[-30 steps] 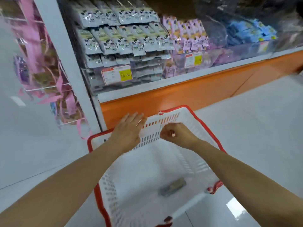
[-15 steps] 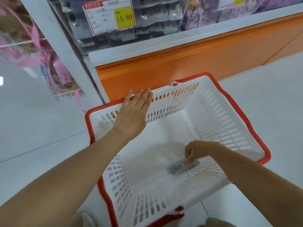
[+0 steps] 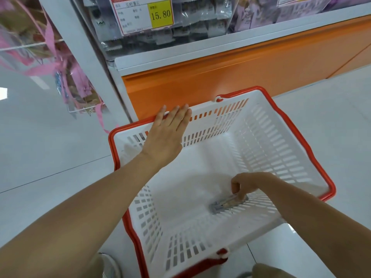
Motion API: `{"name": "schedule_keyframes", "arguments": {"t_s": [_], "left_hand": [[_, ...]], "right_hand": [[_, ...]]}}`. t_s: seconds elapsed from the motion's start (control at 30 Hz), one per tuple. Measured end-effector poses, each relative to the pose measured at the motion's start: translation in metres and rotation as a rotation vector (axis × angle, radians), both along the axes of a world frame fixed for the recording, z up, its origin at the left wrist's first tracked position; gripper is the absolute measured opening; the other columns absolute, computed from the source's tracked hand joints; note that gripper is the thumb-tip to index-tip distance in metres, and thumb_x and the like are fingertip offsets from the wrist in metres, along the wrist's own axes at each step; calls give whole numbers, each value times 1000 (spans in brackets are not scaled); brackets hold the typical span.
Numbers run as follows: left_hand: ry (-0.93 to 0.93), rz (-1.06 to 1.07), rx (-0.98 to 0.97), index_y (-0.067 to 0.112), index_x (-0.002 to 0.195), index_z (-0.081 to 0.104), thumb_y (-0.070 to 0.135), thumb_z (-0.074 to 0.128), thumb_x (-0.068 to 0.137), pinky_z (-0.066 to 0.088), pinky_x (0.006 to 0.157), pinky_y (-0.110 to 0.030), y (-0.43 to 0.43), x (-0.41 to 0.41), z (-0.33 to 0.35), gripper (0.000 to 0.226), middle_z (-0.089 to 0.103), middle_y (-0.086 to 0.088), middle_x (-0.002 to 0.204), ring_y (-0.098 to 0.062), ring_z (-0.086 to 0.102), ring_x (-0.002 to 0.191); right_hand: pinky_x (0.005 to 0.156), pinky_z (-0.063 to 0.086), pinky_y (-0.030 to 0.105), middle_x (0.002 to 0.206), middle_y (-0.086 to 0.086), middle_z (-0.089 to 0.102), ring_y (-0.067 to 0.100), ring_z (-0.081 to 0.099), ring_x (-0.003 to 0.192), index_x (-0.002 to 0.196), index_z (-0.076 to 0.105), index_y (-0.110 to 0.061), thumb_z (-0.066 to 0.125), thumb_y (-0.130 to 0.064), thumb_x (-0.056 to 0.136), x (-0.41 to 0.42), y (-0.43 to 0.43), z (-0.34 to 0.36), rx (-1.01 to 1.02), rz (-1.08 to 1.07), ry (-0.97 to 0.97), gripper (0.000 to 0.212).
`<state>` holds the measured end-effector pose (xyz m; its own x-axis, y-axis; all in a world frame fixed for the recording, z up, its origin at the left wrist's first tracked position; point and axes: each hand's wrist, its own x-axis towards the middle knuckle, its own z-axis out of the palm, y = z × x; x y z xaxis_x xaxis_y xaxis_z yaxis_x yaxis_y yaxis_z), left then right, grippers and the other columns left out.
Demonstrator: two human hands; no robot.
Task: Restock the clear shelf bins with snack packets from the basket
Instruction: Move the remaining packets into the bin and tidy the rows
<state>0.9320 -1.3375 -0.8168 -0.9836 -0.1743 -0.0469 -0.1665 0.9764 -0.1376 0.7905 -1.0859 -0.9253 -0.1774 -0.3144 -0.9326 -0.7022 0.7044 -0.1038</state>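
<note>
The last snack packet (image 3: 226, 203) lies flat on the basket (image 3: 313, 157) floor, close to the near right wall. Its long axis runs slantwise, from low on my left up toward my right. My right hand (image 3: 246, 184) is the nearer one by far. It sits directly over the packet's right end with the fingers curled down onto it. They seem to pinch that end between thumb and fingertips, though my own knuckles hide the contact. My left hand (image 3: 166, 135) lies well apart on the basket's far rim, fingers straight and together, holding nothing. The clear shelf bin (image 3: 160, 37) is up ahead, above the orange base, so the lift goes up and forward.
</note>
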Motion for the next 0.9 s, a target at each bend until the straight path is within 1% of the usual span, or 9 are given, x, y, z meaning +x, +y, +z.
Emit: {"name": "schedule_keyframes", "arguments": {"t_s": [0.1,0.27,0.4,0.47,0.57,0.63,0.73,0.83,0.9], "left_hand": [[-7,2,12,13,153,-17,32,42,100,-12,120,-49,0,0,0,82,-15,-7,163,-25,-9,151],[5,-7,50,14,154,-14,34,46,99,-12,120,-48,-2,0,1,84,-14,-6,164,-24,-9,151],[19,-37,122,15,155,-10,37,45,99,-15,120,-45,-6,3,3,82,-12,-4,164,-22,-12,151],[77,-91,182,16,157,4,40,47,98,-16,119,-43,-5,5,4,76,-1,-4,165,-23,-5,151],[154,-240,325,18,147,39,43,56,95,10,120,-42,3,8,13,61,35,-4,154,-25,28,143],[145,-256,442,20,141,46,45,57,94,30,111,-35,14,7,20,55,47,-1,142,-19,40,130],[185,-142,586,21,132,53,42,61,93,38,95,-24,24,3,32,44,57,3,129,-11,50,111],[222,15,808,20,126,57,34,61,95,46,82,-23,26,1,46,34,61,8,115,-8,55,94],[221,136,1024,18,126,56,27,58,98,50,81,-25,22,0,51,30,59,11,113,-10,59,97]], "right_hand": [[87,50,31,109,-1,63,18,59,100,96,61,-27,75,-27,79,1,0,6,-68,-87,-24,22],[68,46,17,84,-3,68,6,61,72,96,66,-20,70,-25,87,1,-14,32,-362,-298,-27,11],[71,48,24,91,1,67,14,61,82,99,70,-17,69,-25,88,3,-31,68,-590,-511,-45,13],[76,52,28,94,4,68,19,62,85,98,70,-16,68,-26,89,5,-41,89,-702,-616,-51,13],[74,50,26,88,0,67,20,59,80,87,68,-18,64,-18,93,9,-52,121,-874,-796,-154,6],[75,49,27,82,-3,66,19,58,80,80,66,-20,65,-19,93,12,-57,139,-960,-878,-184,12],[75,48,28,75,-3,66,18,56,75,76,67,-18,67,-26,90,15,-63,159,-1042,-938,-186,17],[77,51,29,82,4,67,17,60,74,95,71,-14,57,-39,95,17,-63,173,-1125,-997,-218,28],[86,53,33,99,6,69,19,66,87,114,65,-14,53,-42,96,19,-63,182,-1148,-1002,-239,35]]}}
